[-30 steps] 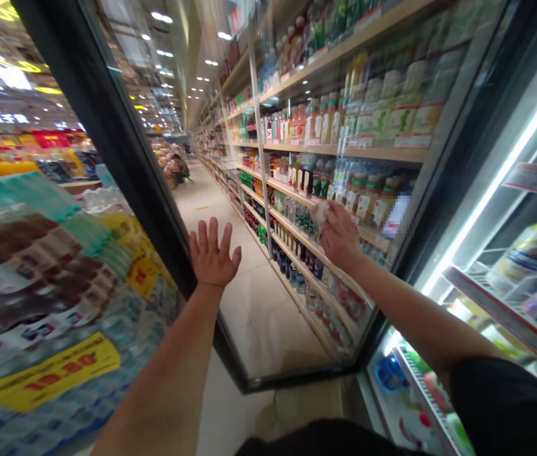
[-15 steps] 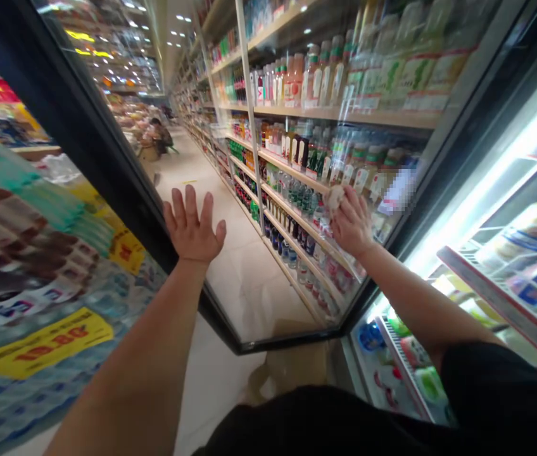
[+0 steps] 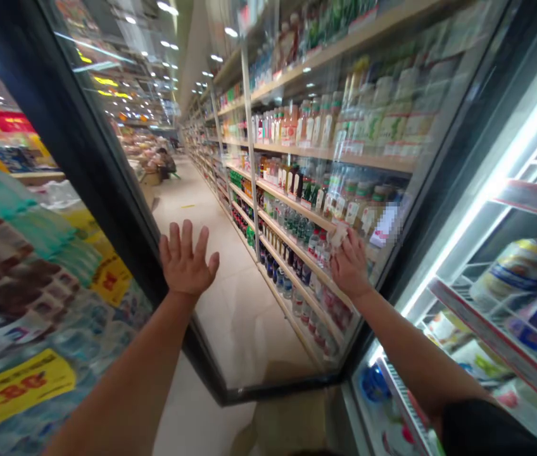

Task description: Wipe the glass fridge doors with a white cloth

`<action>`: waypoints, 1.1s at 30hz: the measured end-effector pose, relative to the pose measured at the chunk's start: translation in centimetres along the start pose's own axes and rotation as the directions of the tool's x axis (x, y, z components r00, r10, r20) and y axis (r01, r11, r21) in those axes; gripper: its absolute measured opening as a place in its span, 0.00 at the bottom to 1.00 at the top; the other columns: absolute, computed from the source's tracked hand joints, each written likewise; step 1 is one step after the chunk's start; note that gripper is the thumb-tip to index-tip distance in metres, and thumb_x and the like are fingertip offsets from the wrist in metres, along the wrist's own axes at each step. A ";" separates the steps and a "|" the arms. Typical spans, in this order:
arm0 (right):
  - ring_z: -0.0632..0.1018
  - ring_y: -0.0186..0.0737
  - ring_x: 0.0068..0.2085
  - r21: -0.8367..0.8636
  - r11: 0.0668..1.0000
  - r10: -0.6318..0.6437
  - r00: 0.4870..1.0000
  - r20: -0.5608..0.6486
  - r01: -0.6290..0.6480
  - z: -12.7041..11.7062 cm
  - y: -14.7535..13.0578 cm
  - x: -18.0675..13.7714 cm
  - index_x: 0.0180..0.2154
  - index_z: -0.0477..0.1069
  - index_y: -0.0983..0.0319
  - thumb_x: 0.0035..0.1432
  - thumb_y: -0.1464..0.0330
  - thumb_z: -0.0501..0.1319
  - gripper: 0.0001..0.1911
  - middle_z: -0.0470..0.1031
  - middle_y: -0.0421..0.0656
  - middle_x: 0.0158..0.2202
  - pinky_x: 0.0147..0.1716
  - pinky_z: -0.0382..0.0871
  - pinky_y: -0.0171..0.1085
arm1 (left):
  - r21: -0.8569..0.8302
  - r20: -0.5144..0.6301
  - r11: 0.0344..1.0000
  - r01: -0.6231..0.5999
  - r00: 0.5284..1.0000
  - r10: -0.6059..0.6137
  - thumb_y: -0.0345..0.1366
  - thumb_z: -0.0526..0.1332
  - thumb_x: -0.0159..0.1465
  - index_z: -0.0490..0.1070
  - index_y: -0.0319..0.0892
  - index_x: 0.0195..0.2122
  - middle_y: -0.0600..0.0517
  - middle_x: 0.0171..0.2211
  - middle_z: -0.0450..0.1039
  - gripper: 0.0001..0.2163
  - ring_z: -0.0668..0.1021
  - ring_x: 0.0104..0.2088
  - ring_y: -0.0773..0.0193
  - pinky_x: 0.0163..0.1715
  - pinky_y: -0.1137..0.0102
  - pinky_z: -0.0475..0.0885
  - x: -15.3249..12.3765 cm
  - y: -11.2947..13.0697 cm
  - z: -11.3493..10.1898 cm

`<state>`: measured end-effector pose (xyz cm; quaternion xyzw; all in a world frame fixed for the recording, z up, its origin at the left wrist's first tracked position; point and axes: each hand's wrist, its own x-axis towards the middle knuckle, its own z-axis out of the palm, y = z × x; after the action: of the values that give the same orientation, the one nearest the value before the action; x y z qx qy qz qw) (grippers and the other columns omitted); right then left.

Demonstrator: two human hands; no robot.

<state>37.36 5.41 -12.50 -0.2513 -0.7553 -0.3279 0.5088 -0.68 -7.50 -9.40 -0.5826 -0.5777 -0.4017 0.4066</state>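
Note:
A dark-framed glass door point(image 3: 249, 342) of a lit cooler stands open in front of me. My left hand point(image 3: 187, 259), fingers spread, is against the glass close to the frame on the left, with nothing in it. On the right part of the pane, my right hand point(image 3: 350, 263) is closed around a pale crumpled cloth point(image 3: 339, 234), pressed to the glass. Its fingers partly cover the cloth, so its full size is hidden. A white label point(image 3: 385, 223), partly blurred, is just right of that hand.
Right of me are lit cooler shelves point(image 3: 501, 342) with packaged goods. Shelves of bottles point(image 3: 316, 126) show through the glass, along an aisle floor point(image 3: 187, 209). Stacked bottle packs point(image 3: 21, 266) stand at left. A person point(image 3: 166, 163) sits far down the aisle.
My view has tilted up, so the door and both hands appear lower. The left hand stays spread at the glass, and the right still holds the cloth to the pane.

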 end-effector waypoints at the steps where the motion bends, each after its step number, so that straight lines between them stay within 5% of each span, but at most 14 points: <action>1: 0.57 0.55 0.71 -0.011 0.999 0.049 0.998 -0.031 -0.049 0.0 -0.3 0.6 0.55 0.72 0.64 0.65 0.74 0.56 0.18 0.72 0.57 0.60 0.67 0.57 0.59 | 0.015 -0.025 1.000 -0.011 1.000 0.012 0.48 0.57 0.65 0.62 0.44 0.66 0.40 0.70 0.54 0.29 0.46 0.73 0.47 0.70 0.44 0.40 0.0 -0.1 0.2; 7: 0.68 0.48 0.67 0.136 0.975 -0.188 0.978 0.086 0.176 0.5 -3.0 0.5 0.50 0.75 0.60 0.64 0.74 0.58 0.15 0.78 0.50 0.54 0.68 0.59 0.51 | 0.043 -0.077 0.998 -0.046 0.996 0.049 0.47 0.59 0.64 0.63 0.45 0.65 0.40 0.68 0.57 0.29 0.50 0.72 0.45 0.69 0.44 0.45 0.0 -0.6 0.9; 13: 0.56 0.57 0.72 0.070 0.989 0.135 0.990 -0.042 -0.132 0.6 -2.8 4.0 0.62 0.65 0.63 0.66 0.73 0.53 0.24 0.68 0.58 0.63 0.65 0.59 0.64 | 0.024 -0.074 0.998 -0.061 0.995 0.062 0.47 0.59 0.65 0.60 0.49 0.67 0.44 0.70 0.55 0.29 0.50 0.72 0.47 0.70 0.46 0.43 0.2 -0.8 1.3; 21: 0.65 0.49 0.68 0.029 0.996 -0.085 0.996 0.025 0.085 1.9 -7.8 4.9 0.51 0.73 0.62 0.65 0.73 0.56 0.15 0.77 0.52 0.55 0.70 0.53 0.53 | 0.057 -0.099 0.991 -0.121 0.987 0.126 0.44 0.60 0.66 0.62 0.47 0.66 0.42 0.67 0.59 0.28 0.51 0.72 0.48 0.69 0.47 0.46 0.3 -0.6 1.4; 26: 0.55 0.54 0.72 0.026 0.985 0.170 0.985 -0.033 -0.169 1.1 -6.8 9.3 0.57 0.70 0.65 0.66 0.73 0.53 0.20 0.67 0.58 0.64 0.68 0.53 0.61 | 0.035 -0.065 0.995 -0.096 0.993 0.098 0.45 0.60 0.66 0.64 0.47 0.65 0.42 0.67 0.60 0.27 0.53 0.71 0.47 0.69 0.48 0.46 0.3 -0.4 1.3; 29: 0.54 0.55 0.72 0.008 0.982 0.187 0.981 -0.041 -0.187 1.4 -7.1 7.8 0.57 0.70 0.65 0.66 0.73 0.52 0.20 0.66 0.58 0.64 0.67 0.54 0.63 | 0.005 -0.034 0.998 -0.063 0.997 0.063 0.46 0.59 0.66 0.66 0.46 0.64 0.42 0.67 0.61 0.25 0.53 0.71 0.46 0.69 0.47 0.46 0.3 -0.1 1.1; 33: 0.57 0.53 0.72 -0.013 0.999 0.041 0.999 0.020 -0.041 1.6 -8.2 2.6 0.55 0.71 0.67 0.65 0.74 0.55 0.18 0.74 0.58 0.57 0.66 0.58 0.57 | -0.045 0.004 0.998 -0.047 0.999 0.048 0.46 0.58 0.67 0.66 0.45 0.64 0.40 0.67 0.59 0.26 0.51 0.72 0.46 0.69 0.46 0.43 0.2 0.3 0.5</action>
<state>29.62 1.29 -12.50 -0.2731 -0.7530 -0.3195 0.5063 -0.41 -6.93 -9.37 -0.6062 -0.5556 -0.4033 0.4015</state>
